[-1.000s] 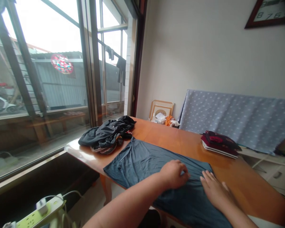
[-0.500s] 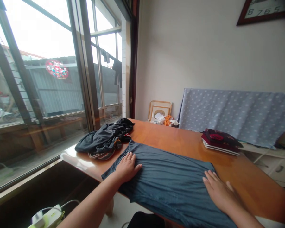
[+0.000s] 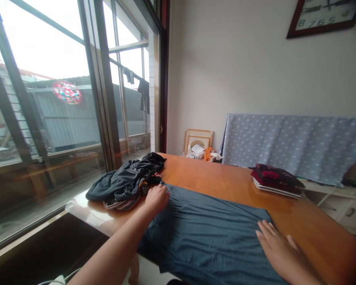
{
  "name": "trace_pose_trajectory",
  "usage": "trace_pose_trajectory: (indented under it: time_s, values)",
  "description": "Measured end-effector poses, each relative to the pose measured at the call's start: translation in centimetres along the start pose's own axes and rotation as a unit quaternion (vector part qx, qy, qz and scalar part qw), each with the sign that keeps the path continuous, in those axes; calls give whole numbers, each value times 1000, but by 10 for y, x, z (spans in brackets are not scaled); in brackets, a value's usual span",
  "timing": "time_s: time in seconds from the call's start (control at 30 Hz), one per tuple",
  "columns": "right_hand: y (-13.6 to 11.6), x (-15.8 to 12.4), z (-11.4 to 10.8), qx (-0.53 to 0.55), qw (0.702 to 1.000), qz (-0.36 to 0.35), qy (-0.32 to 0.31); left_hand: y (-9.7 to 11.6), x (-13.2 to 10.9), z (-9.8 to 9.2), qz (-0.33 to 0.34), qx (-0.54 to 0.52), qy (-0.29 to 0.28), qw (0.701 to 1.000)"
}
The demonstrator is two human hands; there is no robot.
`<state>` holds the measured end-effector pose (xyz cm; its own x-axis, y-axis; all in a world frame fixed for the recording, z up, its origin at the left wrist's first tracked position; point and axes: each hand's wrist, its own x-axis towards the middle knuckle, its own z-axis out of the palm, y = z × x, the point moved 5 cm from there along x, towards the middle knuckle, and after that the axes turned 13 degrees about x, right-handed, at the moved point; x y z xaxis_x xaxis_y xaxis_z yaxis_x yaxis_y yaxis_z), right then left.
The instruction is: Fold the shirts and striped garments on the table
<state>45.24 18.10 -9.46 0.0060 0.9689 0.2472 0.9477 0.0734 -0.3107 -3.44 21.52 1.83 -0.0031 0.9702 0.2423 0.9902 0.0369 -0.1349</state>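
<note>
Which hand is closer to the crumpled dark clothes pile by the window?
Left. The left hand sits beside the crumpled dark clothes pile; the right hand lies flat on the spread blue-grey garment, far from it.

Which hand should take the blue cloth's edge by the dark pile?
Left, probably: left hand rests on that edge of the blue cloth, beside the dark pile; right hand lies flat at the opposite end.
</note>
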Motion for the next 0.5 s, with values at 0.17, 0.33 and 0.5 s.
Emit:
trace_pose_trajectory:
  time_s: [0.17,0.33,0.5]
  values:
    - [-8,-2,-7,4,1000,9,5,1,28,20,13,-1,-13,1000]
    - [-13,-4,-11,40,999,21,3,-5,40,32,18,7,-31,999]
    - [-6,4,-22,153,987,35,-19,-7,56,26,49,6,-5,999]
